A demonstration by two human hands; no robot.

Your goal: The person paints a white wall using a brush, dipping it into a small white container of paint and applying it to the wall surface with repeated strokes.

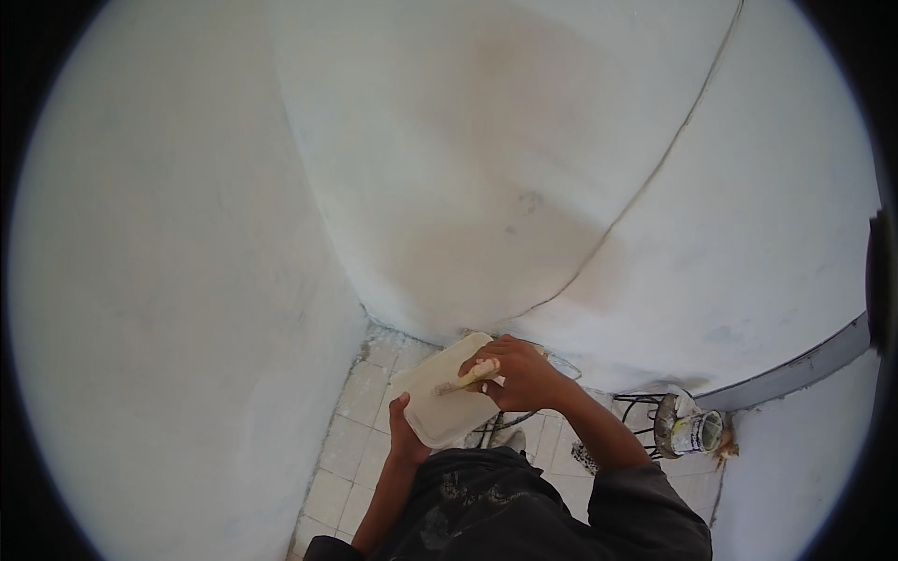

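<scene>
the left hand (406, 436) grips the near left edge of a pale, shallow tray (421, 393), thumb on its upper face — the tray is held just ahead of the dark shirt (505, 514), above the tiled floor (329, 467). the right hand (514, 372) is closed around a yellowish tool (483, 371), its end over the tray — whether touching, i cannot tell. a smeared bucket (694, 433) shows at the right.
</scene>
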